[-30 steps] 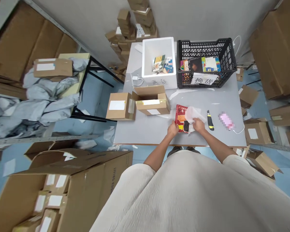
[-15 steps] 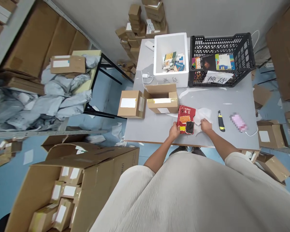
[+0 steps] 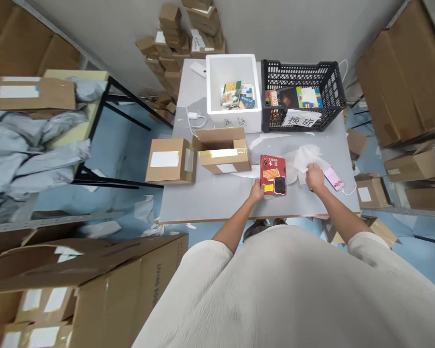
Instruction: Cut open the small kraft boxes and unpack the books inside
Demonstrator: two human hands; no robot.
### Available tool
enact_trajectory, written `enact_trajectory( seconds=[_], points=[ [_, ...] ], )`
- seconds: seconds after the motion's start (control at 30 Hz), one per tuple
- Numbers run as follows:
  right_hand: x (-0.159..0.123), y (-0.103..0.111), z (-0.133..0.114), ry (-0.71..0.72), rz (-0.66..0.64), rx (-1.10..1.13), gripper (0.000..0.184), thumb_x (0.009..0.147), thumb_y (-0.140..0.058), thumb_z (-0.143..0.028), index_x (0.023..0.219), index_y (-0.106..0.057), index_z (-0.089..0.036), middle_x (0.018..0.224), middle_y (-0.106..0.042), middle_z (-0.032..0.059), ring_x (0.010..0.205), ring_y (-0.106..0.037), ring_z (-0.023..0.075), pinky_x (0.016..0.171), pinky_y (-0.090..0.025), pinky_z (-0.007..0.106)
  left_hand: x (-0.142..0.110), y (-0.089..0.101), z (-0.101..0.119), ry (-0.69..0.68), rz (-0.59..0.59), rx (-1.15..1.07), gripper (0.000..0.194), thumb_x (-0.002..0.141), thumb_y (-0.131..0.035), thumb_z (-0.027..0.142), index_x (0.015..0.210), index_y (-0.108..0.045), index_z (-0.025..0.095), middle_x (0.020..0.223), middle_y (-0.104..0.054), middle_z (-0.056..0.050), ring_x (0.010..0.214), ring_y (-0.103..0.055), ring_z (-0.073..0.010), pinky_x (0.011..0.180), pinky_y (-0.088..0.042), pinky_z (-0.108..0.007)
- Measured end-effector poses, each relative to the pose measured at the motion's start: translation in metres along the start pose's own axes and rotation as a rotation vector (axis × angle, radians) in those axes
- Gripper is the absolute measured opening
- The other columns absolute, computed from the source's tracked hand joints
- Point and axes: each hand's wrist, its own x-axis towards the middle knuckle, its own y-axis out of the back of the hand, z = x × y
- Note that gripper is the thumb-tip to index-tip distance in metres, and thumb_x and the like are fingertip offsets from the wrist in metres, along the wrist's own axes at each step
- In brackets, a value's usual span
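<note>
Red paperback book point(image 3: 273, 175) is pinned at six o'clock on the bench point(image 3: 210, 203) by the left hand point(image 3: 256, 191), a white wrapping sheet point(image 3: 302, 162) is bunched in the closed right hand point(image 3: 315, 177) at four o'clock, unwrapping seemingly in hand, and clearing the sheet looks called for next.

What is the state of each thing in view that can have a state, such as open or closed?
Left hand: holding the book's edge
Right hand: gripping the sheet
Book: closed, lying flat
White sheet: crumpled
Near carton: open, flaps up
Far-left carton: closed, taped
Foam box: no lid, holding books
Crate: holding books
</note>
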Motion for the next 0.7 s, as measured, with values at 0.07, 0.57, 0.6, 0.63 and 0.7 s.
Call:
enact_trajectory(
  seconds=[0.07, 0.57, 0.6, 0.63, 0.7],
  points=[
    [-0.005, 0.005, -0.002, 0.032, 0.029, 0.005, 0.036, 0.102, -0.045, -0.012, 0.131, -0.066, -0.013, 0.126, -0.066, 0.0217, 0.110, -0.057, 0.0340, 0.091, -0.042, 0.042, 0.008, -0.003, 0.007, 0.033, -0.029, 0.076, 0.021, 0.108, -0.059, 0.030, 0.127, -0.062, 0.021, 0.131, -0.079, -0.013, 0.122, -0.076, -0.0287, 0.102, -0.059, -0.039],
    [0.003, 0.068, -0.008, 0.134, 0.132, -0.017, 0.044, 0.100, -0.044, -0.009, 0.138, -0.064, -0.015, 0.128, -0.063, 0.0218, 0.116, -0.052, 0.0380, 0.097, -0.041, 0.045, -0.035, -0.008, 0.122, -0.670, 0.197, 0.101, 0.059, 0.115, -0.044, 0.038, 0.172, -0.038, 0.025, 0.173, -0.047, -0.017, 0.161, -0.046, -0.0324, 0.130, -0.043, -0.051],
    [0.003, 0.076, -0.009, 0.149, 0.120, -0.015, 0.044, 0.100, -0.044, -0.009, 0.139, -0.064, -0.015, 0.129, -0.063, 0.0220, 0.117, -0.052, 0.0386, 0.099, -0.041, 0.047, -0.040, -0.005, 0.136, -0.731, 0.235, 0.131, 0.060, 0.115, -0.046, 0.040, 0.172, -0.039, 0.026, 0.176, -0.044, -0.017, 0.163, -0.043, -0.0330, 0.131, -0.042, -0.051],
    [0.001, 0.082, -0.012, 0.169, 0.104, -0.006, 0.044, 0.100, -0.045, -0.010, 0.139, -0.064, -0.016, 0.129, -0.063, 0.0222, 0.119, -0.052, 0.0393, 0.101, -0.041, 0.048, -0.044, -0.002, 0.149, -0.787, 0.261, 0.176, 0.059, 0.114, -0.048, 0.041, 0.171, -0.042, 0.027, 0.178, -0.041, -0.016, 0.163, -0.042, -0.0340, 0.132, -0.040, -0.052],
    [-0.002, 0.093, -0.016, 0.227, 0.077, 0.042, 0.043, 0.099, -0.047, -0.011, 0.138, -0.065, -0.016, 0.129, -0.064, 0.0224, 0.120, -0.052, 0.0404, 0.105, -0.041, 0.050, -0.049, 0.006, 0.171, -0.874, 0.258, 0.281, 0.056, 0.114, -0.050, 0.041, 0.169, -0.047, 0.031, 0.180, -0.040, -0.013, 0.163, -0.043, -0.0351, 0.132, -0.038, -0.054]
  ],
)
